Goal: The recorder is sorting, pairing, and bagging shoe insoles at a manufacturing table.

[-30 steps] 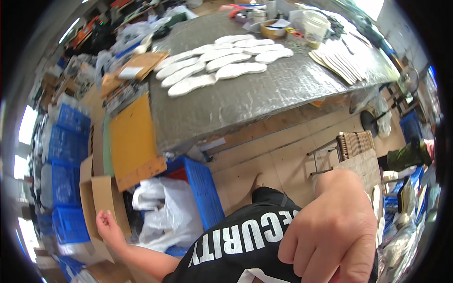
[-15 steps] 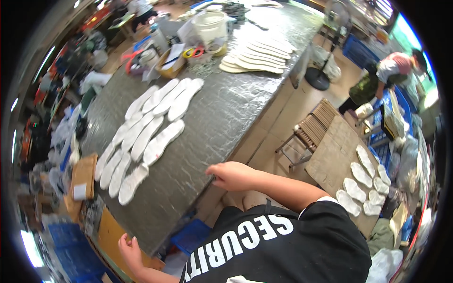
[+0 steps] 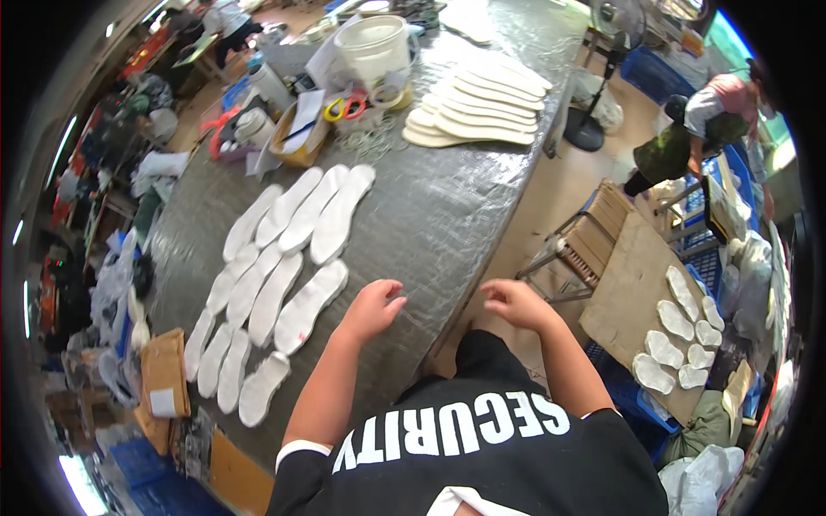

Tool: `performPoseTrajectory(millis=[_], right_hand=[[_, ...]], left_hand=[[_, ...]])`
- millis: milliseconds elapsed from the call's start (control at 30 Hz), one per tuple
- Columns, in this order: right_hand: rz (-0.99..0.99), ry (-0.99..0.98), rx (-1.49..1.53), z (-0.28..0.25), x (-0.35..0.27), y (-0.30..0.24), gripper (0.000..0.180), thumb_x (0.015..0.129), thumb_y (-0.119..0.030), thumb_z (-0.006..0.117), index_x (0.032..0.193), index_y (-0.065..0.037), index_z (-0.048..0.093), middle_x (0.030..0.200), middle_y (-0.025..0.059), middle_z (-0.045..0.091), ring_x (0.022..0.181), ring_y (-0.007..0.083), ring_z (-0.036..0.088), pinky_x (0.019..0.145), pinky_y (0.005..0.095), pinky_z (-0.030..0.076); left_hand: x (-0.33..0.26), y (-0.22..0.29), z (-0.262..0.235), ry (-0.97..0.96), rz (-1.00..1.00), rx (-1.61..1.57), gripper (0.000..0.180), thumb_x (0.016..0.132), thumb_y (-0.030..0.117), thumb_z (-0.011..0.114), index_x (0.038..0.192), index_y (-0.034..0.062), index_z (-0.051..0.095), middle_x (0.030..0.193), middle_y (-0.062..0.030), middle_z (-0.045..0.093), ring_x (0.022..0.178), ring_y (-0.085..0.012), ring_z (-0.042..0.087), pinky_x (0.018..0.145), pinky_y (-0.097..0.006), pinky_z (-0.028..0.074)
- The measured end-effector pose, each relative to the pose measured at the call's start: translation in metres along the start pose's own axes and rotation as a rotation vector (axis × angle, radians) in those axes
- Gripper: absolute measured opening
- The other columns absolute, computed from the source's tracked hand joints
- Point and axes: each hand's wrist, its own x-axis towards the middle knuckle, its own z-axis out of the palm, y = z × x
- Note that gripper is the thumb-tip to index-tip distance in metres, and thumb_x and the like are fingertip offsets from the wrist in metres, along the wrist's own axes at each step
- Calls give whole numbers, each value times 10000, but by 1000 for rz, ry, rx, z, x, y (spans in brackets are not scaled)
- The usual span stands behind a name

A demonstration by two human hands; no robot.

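Observation:
My left hand (image 3: 372, 308) hovers over the grey foil-covered table (image 3: 430, 215), fingers loosely curled, holding nothing. It is just right of a white shoe insole (image 3: 311, 304) in a row of several white insoles (image 3: 280, 258) laid flat. My right hand (image 3: 509, 301) is off the table's near edge, above the floor, fingers bent and holding nothing. A fanned stack of cream insoles (image 3: 482, 107) lies farther back on the table.
A white bucket (image 3: 374, 47), scissors (image 3: 344, 107) and clutter sit at the table's far end. A board with several insoles (image 3: 680, 340) and a wooden stool (image 3: 585, 245) stand to the right. Another person (image 3: 697, 129) bends over beyond. Blue crates (image 3: 155, 482) and cardboard lie lower left.
My view has swung from the floor and crates toward the table. My left hand came up from the cardboard at lower left onto the table; my right hand moved off the table edge.

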Motion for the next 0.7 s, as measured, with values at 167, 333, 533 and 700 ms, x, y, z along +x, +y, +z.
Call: performPoseTrajectory(millis=[167,333,533,700], right_hand=[[-21,542,282,-80,104,45,238,842,-98,636,1055,9,635,913,62,662,840,131,608,754,273,487],[101,776,591,-172,193,116,345,867,-138,623,1173,5,550,951,81,621,808,133,594,684,257,489],[370,916,600,-194,238,112,453,908,-220,575,1301,-56,424,1108,105,566,800,166,584,553,246,466],[277,1012,633,-185,235,98,458,902,-165,581,1303,-26,406,1092,90,525,841,140,542,634,255,445]], left_hand=[[101,-6,24,72,151,142,280,792,164,680,1001,-17,631,996,-175,633,981,-356,570,867,-402,458],[167,-27,10,463,-45,255,335,773,176,681,1047,-3,608,1070,-177,593,1036,-361,526,924,-428,416],[151,-62,-21,694,-511,580,311,739,154,678,1014,29,604,1082,-129,586,1064,-332,508,888,-467,412],[139,-53,3,546,-223,671,191,724,81,611,914,57,608,1036,-90,597,1005,-288,549,840,-452,396]])
